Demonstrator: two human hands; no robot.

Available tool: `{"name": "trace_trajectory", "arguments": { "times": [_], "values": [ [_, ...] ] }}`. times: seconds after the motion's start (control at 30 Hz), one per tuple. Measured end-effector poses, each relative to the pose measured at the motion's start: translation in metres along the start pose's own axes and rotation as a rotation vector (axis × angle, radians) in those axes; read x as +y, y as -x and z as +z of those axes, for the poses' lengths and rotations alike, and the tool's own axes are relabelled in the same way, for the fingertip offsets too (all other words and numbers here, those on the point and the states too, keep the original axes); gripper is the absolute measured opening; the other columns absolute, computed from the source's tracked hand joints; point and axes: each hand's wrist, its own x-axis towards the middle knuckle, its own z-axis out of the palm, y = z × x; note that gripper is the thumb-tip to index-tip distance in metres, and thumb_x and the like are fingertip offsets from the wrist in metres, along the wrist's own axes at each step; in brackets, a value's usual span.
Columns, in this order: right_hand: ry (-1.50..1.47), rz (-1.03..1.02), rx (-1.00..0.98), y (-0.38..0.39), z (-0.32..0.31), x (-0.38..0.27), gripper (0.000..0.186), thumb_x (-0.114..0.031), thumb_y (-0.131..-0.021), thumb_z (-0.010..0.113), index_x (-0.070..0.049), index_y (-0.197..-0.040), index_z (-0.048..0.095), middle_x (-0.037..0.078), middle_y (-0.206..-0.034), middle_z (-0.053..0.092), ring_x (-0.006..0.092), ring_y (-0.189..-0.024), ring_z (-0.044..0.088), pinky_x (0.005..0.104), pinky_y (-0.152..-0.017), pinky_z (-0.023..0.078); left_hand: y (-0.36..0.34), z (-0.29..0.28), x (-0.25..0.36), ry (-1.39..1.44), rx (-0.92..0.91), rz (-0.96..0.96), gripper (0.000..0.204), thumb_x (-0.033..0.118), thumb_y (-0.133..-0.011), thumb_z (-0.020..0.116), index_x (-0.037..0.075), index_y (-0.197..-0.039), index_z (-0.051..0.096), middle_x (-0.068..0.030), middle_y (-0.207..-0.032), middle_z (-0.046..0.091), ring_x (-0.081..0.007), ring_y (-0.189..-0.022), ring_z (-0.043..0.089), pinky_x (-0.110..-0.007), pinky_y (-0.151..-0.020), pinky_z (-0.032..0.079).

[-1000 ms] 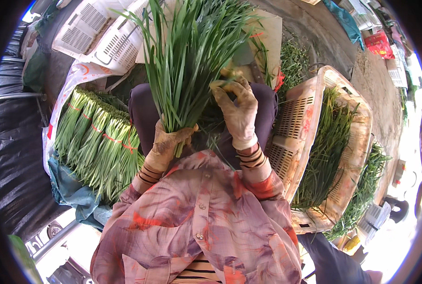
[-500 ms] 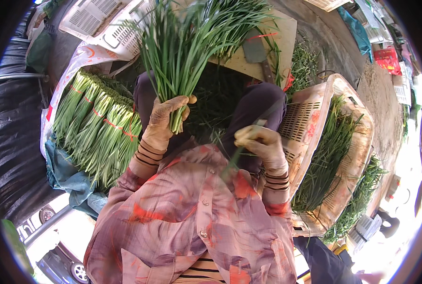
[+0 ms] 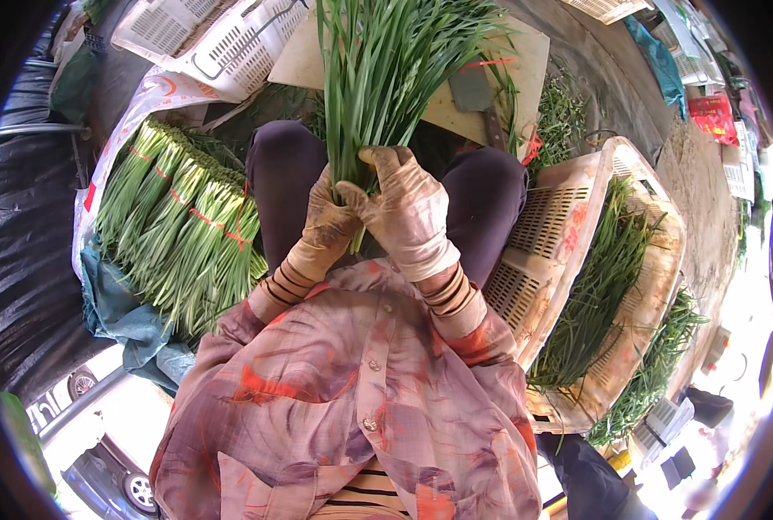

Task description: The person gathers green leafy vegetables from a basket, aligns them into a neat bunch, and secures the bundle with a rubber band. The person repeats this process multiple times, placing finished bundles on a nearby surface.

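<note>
Roughly left to right: tied chive bundles (image 3: 183, 234) lie stacked at 9 o'clock on a white sack, red bands around them, well apart from both hands.

Left hand (image 3: 328, 227), gloved, is wrapped around the base of the loose chive bunch (image 3: 386, 78) from the left side. Fingers curled tight, holding the stalks.

Right hand (image 3: 408, 208), also gloved, is closed over the same base from the right and front, touching the left hand. Both grips sit at the root end (can't tell whether a band is under the fingers).

Key relation: the bunch's long axis runs from the hands toward 12 o'clock, leaves fanning out over the wooden board (image 3: 499, 82), where a cleaver (image 3: 482, 100) lies. Root end sits at centre, above the lap. Both hands are equally near; right one covers more of the stalks.

At 3 o'clock a plastic crate (image 3: 568, 225) holds more loose chives, near the right elbow.
</note>
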Motion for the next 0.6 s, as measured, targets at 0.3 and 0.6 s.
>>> {"name": "trace_trajectory", "arguments": {
  "times": [0.3,0.6],
  "values": [
    [-1.148,-0.19,-0.769,0.019,-0.034,-0.003,0.011,-0.007,-0.081,0.069,-0.002,-0.09,0.066,0.007,-0.083,0.065,0.0165,-0.074,0.063,0.0269,-0.068,0.05,-0.006,-0.018,-0.007,-0.17,-0.003,-0.118,0.045,-0.002,-0.074,0.073,0.005,-0.114,0.052,-0.0043,-0.089,0.062,-0.0124,-0.069,0.061,-0.024,-0.059,0.052],
    [-0.16,0.005,-0.306,0.017,-0.026,0.019,0.027,-0.032,-0.076,0.074,-0.009,-0.075,0.061,0.007,-0.067,0.06,0.0236,-0.06,0.06,0.0339,-0.052,0.046,-0.006,-0.02,-0.007,-0.18,-0.054,-0.045,0.048,0.01,-0.074,0.078,0.004,-0.115,0.053,-0.0032,-0.095,0.063,-0.0123,-0.082,0.061,-0.026,-0.073,0.052]
  ]
}}
